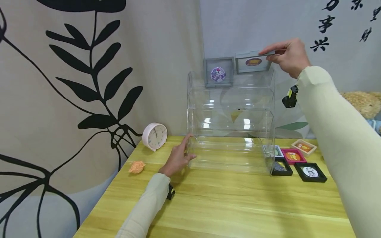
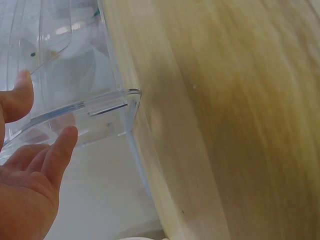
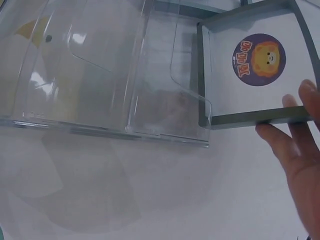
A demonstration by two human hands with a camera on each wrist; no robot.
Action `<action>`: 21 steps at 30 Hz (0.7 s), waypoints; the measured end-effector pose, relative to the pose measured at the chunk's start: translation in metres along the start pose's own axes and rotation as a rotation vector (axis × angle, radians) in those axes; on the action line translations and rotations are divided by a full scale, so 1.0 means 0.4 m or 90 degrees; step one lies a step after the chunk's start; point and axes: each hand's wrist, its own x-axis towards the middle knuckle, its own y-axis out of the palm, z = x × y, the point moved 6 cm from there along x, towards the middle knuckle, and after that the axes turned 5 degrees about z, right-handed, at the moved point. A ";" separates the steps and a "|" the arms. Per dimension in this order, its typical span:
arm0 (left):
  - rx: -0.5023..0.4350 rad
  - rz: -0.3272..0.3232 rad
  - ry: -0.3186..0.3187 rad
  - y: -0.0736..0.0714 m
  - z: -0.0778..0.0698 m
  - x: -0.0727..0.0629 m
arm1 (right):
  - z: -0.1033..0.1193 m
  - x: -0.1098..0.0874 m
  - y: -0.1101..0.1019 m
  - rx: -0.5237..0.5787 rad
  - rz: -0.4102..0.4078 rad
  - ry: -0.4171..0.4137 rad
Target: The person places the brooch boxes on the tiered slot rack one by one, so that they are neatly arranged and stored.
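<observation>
A clear tiered display rack stands on the table. My right hand pinches a grey-edged display frame by its right end, tilted just over the rack's top tier. Inside that frame is a round purple badge with an orange cartoon face. A second grey display frame, with a purple character badge, stands upright at the top left tier. My left hand touches the rack's lower left side, its fingers and thumb spread apart.
At the rack's right lie several small frames, among them a pink one, a black one and a wooden one. A pink clock and a small orange object are at left. A plush toy shows behind my right arm.
</observation>
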 end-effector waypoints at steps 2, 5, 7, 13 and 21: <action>0.002 -0.003 0.003 -0.001 -0.002 0.002 | -0.002 0.001 -0.003 0.001 -0.002 -0.002; 0.000 0.001 -0.001 -0.001 -0.004 0.002 | -0.008 0.003 0.001 -0.022 0.002 -0.006; -0.004 0.005 -0.003 0.000 -0.005 0.002 | -0.014 0.006 0.008 -0.037 0.006 -0.003; -0.005 0.006 -0.003 0.002 -0.004 0.000 | -0.028 0.013 0.020 -0.034 -0.008 0.038; -0.005 0.004 0.002 0.003 -0.001 0.000 | -0.032 0.025 0.025 -0.027 -0.020 0.095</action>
